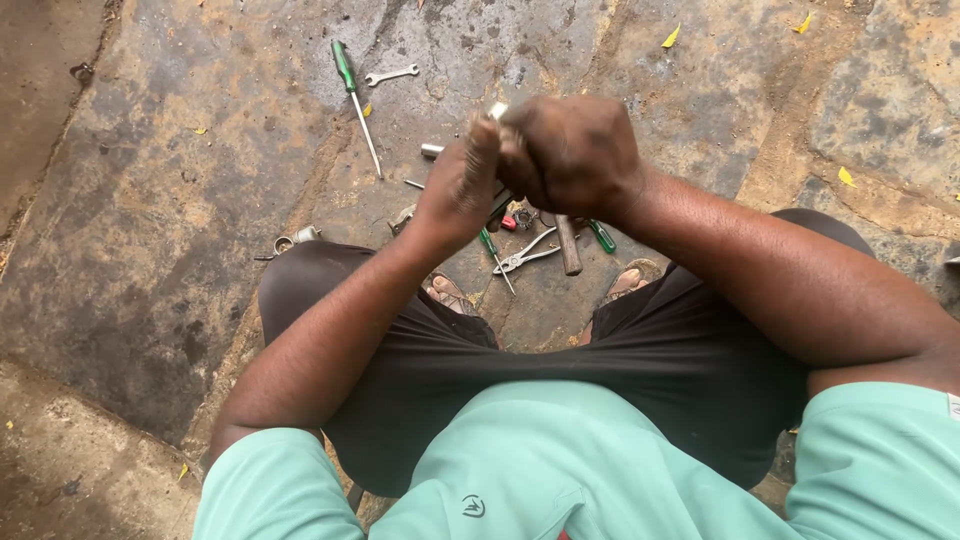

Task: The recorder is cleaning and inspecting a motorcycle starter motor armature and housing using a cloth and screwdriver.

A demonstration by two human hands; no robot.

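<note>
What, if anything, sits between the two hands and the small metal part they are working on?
Nothing visible does. The left hand and right hand are closed together around the metal part, of which only a pale tip shows above the fingers. The screwdriver, spanner and pliers lie on the stone floor below, apart from the hands.

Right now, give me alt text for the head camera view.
Seated person's left hand and right hand grip a small metal part together above a stone floor strewn with a green-handled screwdriver, wrench and pliers.
</note>
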